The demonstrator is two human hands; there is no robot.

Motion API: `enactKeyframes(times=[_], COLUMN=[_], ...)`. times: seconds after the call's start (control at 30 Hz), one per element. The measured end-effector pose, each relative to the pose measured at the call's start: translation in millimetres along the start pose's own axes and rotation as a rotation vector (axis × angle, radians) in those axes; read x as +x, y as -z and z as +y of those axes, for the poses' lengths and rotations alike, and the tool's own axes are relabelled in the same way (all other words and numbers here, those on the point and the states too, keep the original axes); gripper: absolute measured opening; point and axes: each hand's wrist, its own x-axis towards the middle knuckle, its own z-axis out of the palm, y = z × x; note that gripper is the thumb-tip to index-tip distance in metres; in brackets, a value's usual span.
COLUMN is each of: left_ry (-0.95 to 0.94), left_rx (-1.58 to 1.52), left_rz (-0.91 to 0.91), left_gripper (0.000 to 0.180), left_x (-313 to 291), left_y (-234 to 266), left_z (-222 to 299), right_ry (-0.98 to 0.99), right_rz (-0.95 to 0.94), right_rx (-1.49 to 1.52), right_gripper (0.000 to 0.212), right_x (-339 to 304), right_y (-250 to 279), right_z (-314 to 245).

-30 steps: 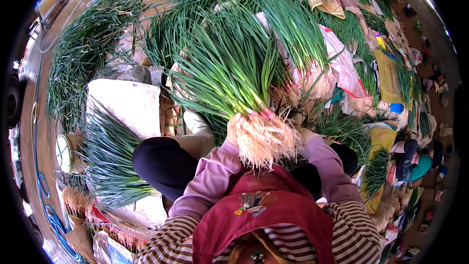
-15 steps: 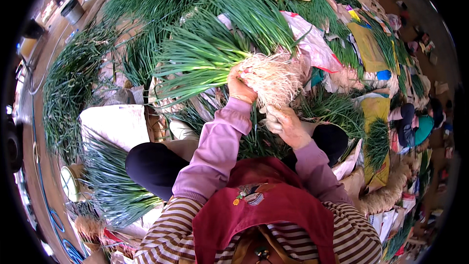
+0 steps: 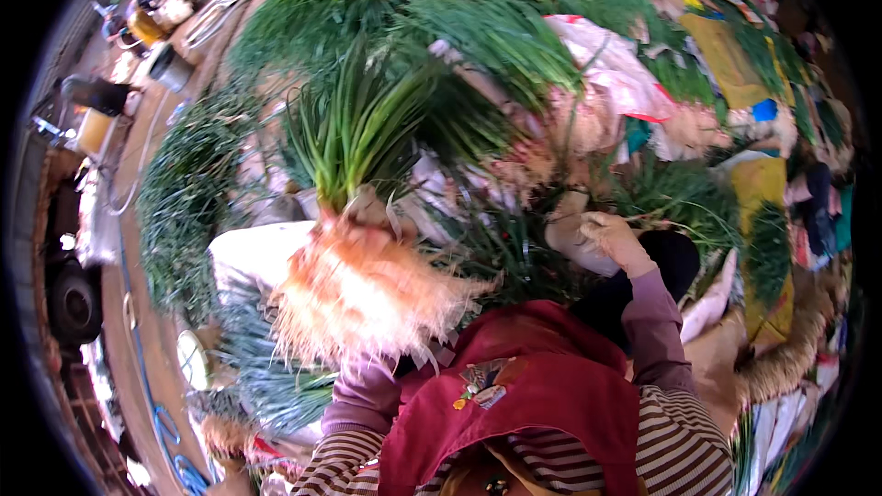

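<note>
The green onion bundle (image 3: 354, 280) is moved farther left, beside the white sack (image 3: 241, 253), grasped by the mostly hidden left hand (image 3: 369, 237); the right hand (image 3: 614, 241) shows no clear grip; this bundle seems gathered, other piles (image 3: 501, 41) remain.

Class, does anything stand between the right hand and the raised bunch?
Nothing visible seems to block it: the foot beside the right hand and the dark green leaves farther left appear to lie lower than the raised bunch.
</note>
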Motion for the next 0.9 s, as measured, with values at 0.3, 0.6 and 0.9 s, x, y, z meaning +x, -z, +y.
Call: enactKeyframes(times=[0.3, 0.6, 0.9], left_ry=[-0.267, -0.277, -0.203], left_rx=[0.075, 0.073, -0.030], left_rz=[0.232, 0.264, 0.251], left_gripper=[0.051, 0.049, 0.047], left_x=[-89, -100, -64], left_y=[28, 26, 39], left_z=[85, 86, 47], right_ry=[0.728, 0.937, 0.936], right_rz=[-0.282, -0.186, -0.389], right_rx=[-0.324, 0.025, 0.245], right_gripper=[0.038, 0.043, 0.026], right_x=[20, -1, 3], right_y=[-115, -171, -260], right_z=[-117, -233, -238])
